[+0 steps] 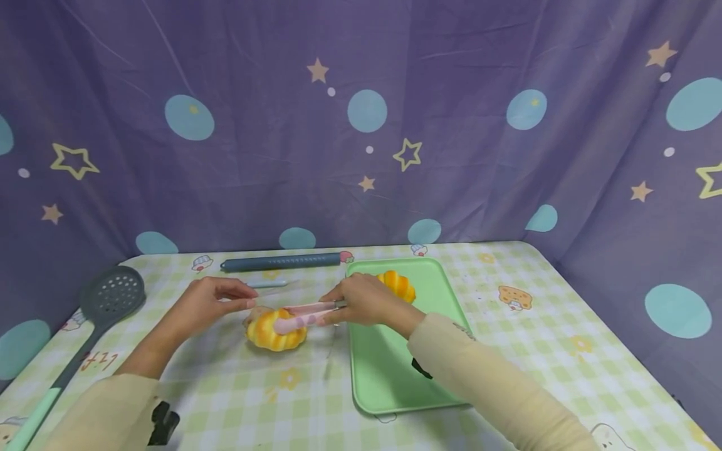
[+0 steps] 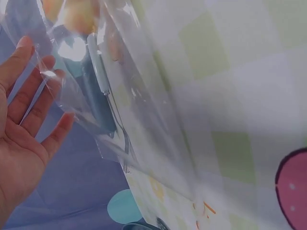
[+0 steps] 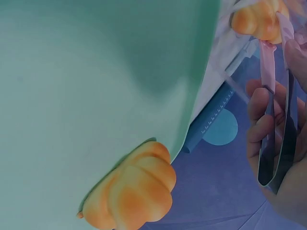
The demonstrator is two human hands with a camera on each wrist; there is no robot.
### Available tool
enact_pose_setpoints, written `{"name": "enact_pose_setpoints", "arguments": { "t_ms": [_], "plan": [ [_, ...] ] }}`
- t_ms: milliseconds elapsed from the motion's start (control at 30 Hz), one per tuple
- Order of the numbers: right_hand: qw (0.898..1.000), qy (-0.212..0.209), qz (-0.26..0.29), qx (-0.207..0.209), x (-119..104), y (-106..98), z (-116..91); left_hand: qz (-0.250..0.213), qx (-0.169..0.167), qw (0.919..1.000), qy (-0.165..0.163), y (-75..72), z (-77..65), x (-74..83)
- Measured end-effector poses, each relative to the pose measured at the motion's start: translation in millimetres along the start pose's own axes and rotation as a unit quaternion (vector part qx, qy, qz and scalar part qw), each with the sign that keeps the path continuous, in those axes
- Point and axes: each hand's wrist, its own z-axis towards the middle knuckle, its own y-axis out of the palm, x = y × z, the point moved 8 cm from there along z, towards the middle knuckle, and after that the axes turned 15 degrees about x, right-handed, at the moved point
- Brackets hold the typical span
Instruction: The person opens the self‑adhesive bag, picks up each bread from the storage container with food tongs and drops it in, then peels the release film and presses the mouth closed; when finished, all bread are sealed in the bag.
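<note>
In the head view my left hand point(image 1: 211, 304) pinches the edge of a clear plastic bag between thumb and forefinger. The left wrist view shows the bag point(image 2: 139, 100) hanging open beside the spread other fingers. My right hand point(image 1: 365, 300) grips metal tongs point(image 1: 307, 313) with pink tips. Those tips clasp a golden croissant-shaped bread point(image 1: 275, 332), close to the left hand and at the bag; how far inside it is, I cannot tell. Another such bread point(image 3: 134, 189) lies on the green tray point(image 3: 96, 86), partly behind the right hand in the head view.
A slotted skimmer point(image 1: 113, 297) with a mint handle lies along the left side. At the back is a dark blue rod point(image 1: 282, 262) with printed marks. A fork point(image 2: 98, 64) with a pale blue handle lies behind the bag. Patterned curtains point(image 1: 361, 188) enclose the table.
</note>
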Motion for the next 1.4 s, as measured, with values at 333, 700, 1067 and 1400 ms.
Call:
{"name": "enact_pose_setpoints", "arguments": {
  "t_ms": [333, 700, 1067, 1400],
  "plan": [
    [1.000, -0.024, -0.012, 0.003, -13.2, 1.5, 5.6, -0.004, 0.000, 1.0000, 0.005, 0.1, 0.3, 3.6],
    [0.996, -0.067, -0.055, 0.024, -24.1, 8.5, 10.6, 0.004, 0.018, 0.9998, 0.004, -4.8, 0.9, 2.2],
    [0.999, -0.034, -0.009, 0.008, -21.3, 8.2, 6.1, 0.004, -0.007, 0.9999, -0.008, -0.9, -0.8, -1.9],
    [1.000, -0.022, -0.020, 0.010, -13.4, -6.2, -5.5, -0.003, -0.017, 0.9997, -0.017, 0.2, -3.0, -4.8]
  ]
}}
